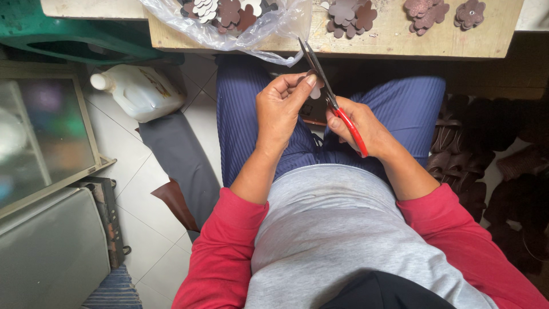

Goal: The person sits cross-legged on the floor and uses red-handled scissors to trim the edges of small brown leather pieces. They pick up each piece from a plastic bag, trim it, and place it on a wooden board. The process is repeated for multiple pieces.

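Observation:
My right hand (359, 127) grips red-handled scissors (330, 94), blades pointing up and away toward the bench edge. My left hand (281, 106) pinches a small brown leather piece (315, 90) against the blades, over my lap. Both hands are close together above my blue trousers. Most of the leather piece is hidden by my fingers.
A wooden bench (400, 40) ahead carries brown flower-shaped leather cutouts (349, 14) and a clear plastic bag (240, 23) holding more. A white plastic jug (140, 91) lies on the tiled floor at left. Dark leather pieces (492, 154) pile up at right. A grey case (51, 252) stands at lower left.

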